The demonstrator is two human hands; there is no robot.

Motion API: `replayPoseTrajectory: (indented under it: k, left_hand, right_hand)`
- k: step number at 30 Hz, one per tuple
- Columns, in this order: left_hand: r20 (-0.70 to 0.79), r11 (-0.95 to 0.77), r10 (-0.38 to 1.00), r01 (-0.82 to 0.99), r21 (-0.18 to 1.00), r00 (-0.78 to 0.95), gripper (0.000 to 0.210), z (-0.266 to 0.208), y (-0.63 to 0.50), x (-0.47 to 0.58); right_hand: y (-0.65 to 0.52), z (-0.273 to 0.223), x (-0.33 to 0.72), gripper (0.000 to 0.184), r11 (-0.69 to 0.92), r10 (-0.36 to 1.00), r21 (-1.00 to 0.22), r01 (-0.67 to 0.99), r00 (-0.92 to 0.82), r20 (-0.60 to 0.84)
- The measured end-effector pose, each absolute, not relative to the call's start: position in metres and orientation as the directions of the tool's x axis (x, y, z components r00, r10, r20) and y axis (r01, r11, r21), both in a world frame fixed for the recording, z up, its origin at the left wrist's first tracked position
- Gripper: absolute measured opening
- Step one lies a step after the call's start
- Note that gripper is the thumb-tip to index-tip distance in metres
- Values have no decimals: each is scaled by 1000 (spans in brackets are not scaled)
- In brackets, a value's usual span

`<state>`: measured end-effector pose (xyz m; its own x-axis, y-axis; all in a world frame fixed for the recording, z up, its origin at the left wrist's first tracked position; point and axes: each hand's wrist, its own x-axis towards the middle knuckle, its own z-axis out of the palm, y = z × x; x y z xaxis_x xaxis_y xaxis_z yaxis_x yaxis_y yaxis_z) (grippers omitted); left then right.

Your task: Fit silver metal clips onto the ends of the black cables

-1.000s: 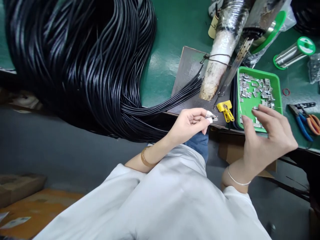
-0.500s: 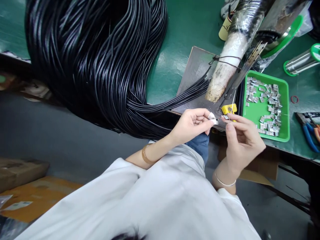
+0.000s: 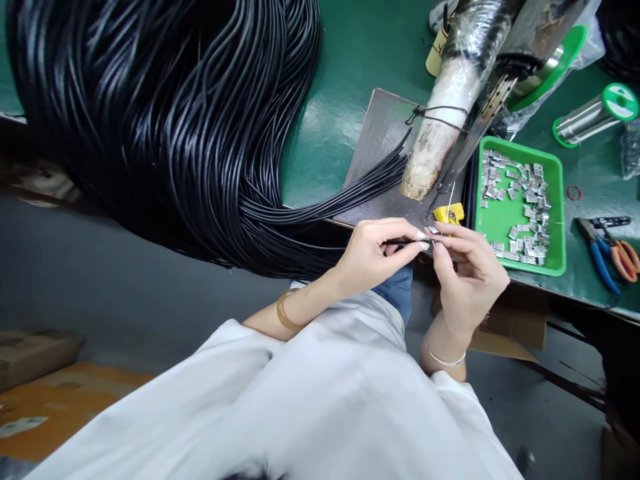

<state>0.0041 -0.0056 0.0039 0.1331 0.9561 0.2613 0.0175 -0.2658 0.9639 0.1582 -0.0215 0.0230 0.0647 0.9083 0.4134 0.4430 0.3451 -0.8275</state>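
Observation:
My left hand [image 3: 377, 250] is closed in a pinch around a thin black cable [image 3: 400, 242], with white wraps on its thumb and a fingertip. My right hand [image 3: 467, 273] meets it from the right, thumb and forefinger closed at the cable's end, where the fine detail is too small to make out. Just beyond the fingertips sits a small yellow holder [image 3: 449, 214], partly hidden by the right hand. A thin silvery wire [image 3: 451, 195] slants down towards it. A large bundle of black cables [image 3: 210, 147] spreads over the table at left.
A green tray [image 3: 561, 220] of small metal connectors stands right of my hands. Pliers [image 3: 600, 250] and a solder spool [image 3: 583, 120] lie further right. A wrapped white tube [image 3: 430, 147] and a perforated metal rod [image 3: 487, 117] angle down over a grey board [image 3: 370, 140].
The right hand has moved left, and its fingertips have closed on the cable's end beside the left hand's. The view has shifted slightly to the right.

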Motion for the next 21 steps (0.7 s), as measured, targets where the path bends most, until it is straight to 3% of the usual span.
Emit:
replayPoseTrajectory:
  k: [2, 5, 8, 11, 13, 18, 21]
  left_hand:
    - [344, -354, 928, 59, 933, 141, 14, 3, -5, 3]
    - [401, -410, 902, 26, 912, 162, 16, 5, -7, 3]
    - [292, -289, 934, -47, 956, 205, 20, 9, -8, 3]
    - [150, -125, 962, -119, 985, 229, 24, 11, -9, 4]
    - [129, -100, 966, -138, 985, 223, 25, 10, -8, 3]
    - [200, -199, 956, -25, 980, 216, 16, 5, -8, 1]
    - [263, -301, 929, 123, 946, 259, 13, 3, -9, -1]
  right_hand:
    - [-21, 21, 161, 7, 331, 916, -844, 422, 70, 394]
    - [-18, 15, 166, 5, 275, 958, -937, 214, 19, 285]
    - [-15, 12, 168, 11, 217, 976, -973, 75, -2, 218]
    - [-15, 14, 168, 5, 273, 950, -945, 179, 107, 295]
    - [-16, 16, 168, 11, 314, 936, -916, 250, 84, 343]
    - [-15, 23, 175, 12, 304, 952, -887, 347, -77, 296]
    - [-16, 28, 179, 10, 365, 931, -797, 481, -185, 314]
